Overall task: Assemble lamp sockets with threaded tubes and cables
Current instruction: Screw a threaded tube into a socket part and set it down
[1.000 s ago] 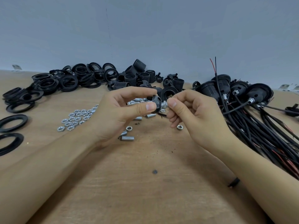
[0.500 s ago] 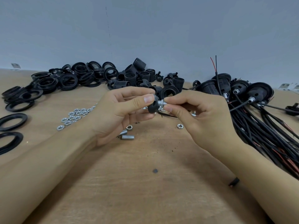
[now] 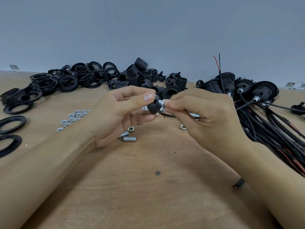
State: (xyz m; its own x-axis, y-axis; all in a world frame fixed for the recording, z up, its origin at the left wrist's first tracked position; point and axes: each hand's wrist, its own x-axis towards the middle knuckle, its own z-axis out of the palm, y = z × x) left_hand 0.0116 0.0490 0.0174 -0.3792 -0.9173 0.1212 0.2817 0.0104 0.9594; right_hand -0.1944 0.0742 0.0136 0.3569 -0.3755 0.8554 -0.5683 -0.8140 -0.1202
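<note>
Socket base [image 3: 152, 107], small and black, sits pinched in my left hand [image 3: 118, 116] while my right hand [image 3: 203, 118] grips its threaded tube [image 3: 162, 103], both raised over the counter [image 3: 148, 187].

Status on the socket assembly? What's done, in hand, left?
Done: a batch of sockets with cables lies at the right. In hand: the left hand holds a black socket cap while the right hand pinches a threaded tube with a nut at it. Left: loose nuts, spare tubes, socket bodies and rings piled at the back.
</note>
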